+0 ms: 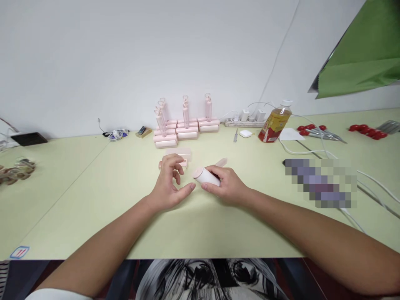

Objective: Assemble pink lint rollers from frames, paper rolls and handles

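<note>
My right hand (229, 186) is wrapped round a white cylinder (206, 176) with a pale pink end, held tilted above the table with that end toward my left hand. Beside it my left hand (170, 183) is empty, its fingers curled but apart. Behind my left fingers lie a pale pink plate-like piece (183, 154) and a small pink part, half covered by the hand. A clear pinkish strip (221, 162) lies just beyond my right hand.
Pink blocks (187, 132) with upright clear tubes stand by the wall. To their right are a power strip (237, 122), a drink bottle (275, 123), red-handled tools (315, 130) and white cables. A cable bundle (115, 134) lies left; a green sheet (359, 54) hangs upper right.
</note>
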`<state>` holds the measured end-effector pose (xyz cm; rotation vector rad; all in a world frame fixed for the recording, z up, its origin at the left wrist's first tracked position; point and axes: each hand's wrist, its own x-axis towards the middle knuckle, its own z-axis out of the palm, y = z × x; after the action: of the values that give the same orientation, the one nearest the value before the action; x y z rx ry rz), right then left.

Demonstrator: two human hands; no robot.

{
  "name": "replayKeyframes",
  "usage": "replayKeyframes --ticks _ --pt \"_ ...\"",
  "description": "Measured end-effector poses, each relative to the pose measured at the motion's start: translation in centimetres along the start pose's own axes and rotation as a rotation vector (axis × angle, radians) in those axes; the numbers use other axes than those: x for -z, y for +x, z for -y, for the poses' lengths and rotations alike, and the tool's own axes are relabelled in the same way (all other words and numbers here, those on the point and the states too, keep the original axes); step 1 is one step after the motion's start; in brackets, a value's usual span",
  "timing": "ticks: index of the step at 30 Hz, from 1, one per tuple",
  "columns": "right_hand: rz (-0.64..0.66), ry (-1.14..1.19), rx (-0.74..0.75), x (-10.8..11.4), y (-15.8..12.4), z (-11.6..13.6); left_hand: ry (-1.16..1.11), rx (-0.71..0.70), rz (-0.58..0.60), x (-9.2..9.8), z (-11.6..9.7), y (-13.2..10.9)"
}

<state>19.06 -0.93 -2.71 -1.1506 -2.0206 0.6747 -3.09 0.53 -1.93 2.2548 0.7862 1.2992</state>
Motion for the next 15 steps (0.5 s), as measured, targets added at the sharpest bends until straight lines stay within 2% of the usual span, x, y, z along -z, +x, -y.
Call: replayKeyframes --ticks 3,5,6,9,10,11,15 --pt "-0.001 0.002 -0.005 0.0 0.0 0.0 -0.010 0.025 -0.082 -0.1 0.0 0.0" --pt "-0.003 0.006 -0.012 0.0 0.0 0.0 -0.010 0.043 -0.097 0.1 -0.2 0.0" --pt "-0.007 0.008 -0.013 0.0 0.0 0.0 -0.006 0.050 -0.044 0.3 -0.3 0.1" --pt "-0.013 -0.002 -0.013 0.0 0.0 0.1 0.041 0.055 0.299 1.0 -0.8 0.3" --pt "-0.014 -0.003 -0.015 0.0 0.0 0.1 0.062 0.054 0.381 1.2 -0.9 0.4" --pt "-0.013 -0.001 -0.018 0.0 0.0 0.1 0.078 0.055 0.407 1.3 -1.0 0.5" --pt "-0.008 0.012 -0.036 0.0 0.0 0.0 0.141 0.094 0.240 2.0 -0.8 0.8"
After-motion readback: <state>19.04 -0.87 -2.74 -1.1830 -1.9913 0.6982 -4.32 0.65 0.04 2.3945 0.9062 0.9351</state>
